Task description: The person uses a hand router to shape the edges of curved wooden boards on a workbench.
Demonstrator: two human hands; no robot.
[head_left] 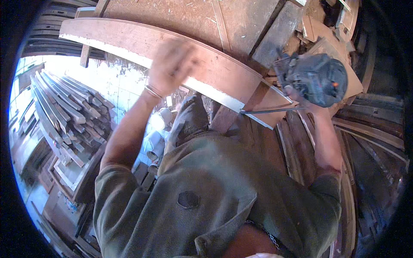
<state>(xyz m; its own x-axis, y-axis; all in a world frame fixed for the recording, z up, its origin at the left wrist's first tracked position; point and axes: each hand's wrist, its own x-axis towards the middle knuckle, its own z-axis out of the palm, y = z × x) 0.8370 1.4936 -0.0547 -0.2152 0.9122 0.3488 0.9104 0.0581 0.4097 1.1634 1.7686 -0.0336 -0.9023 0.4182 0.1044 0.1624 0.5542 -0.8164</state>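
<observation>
A long curved wooden board (pixel 129 38) with a pale front edge crosses the bench in front of me. My left hand (pixel 172 64) is over its middle, smeared by motion, so its fingers cannot be read. At the board's right end, my right hand (pixel 310 104) grips a dark, bulky handheld power tool (pixel 322 81); its exact kind is blurred, and an orange spot shows on it. A thin dark strip (pixel 275 111), perhaps a cord, runs from near the board's corner toward my right wrist.
A workbench top (pixel 172 15) with wood dust and a thin strip lies beyond the board. Offcuts (pixel 312 28) pile up at the far right. Stacked curved wooden pieces (pixel 60 107) stand at left. White containers (pixel 160 120) are below the board, and long planks (pixel 292 150) lie right of my body.
</observation>
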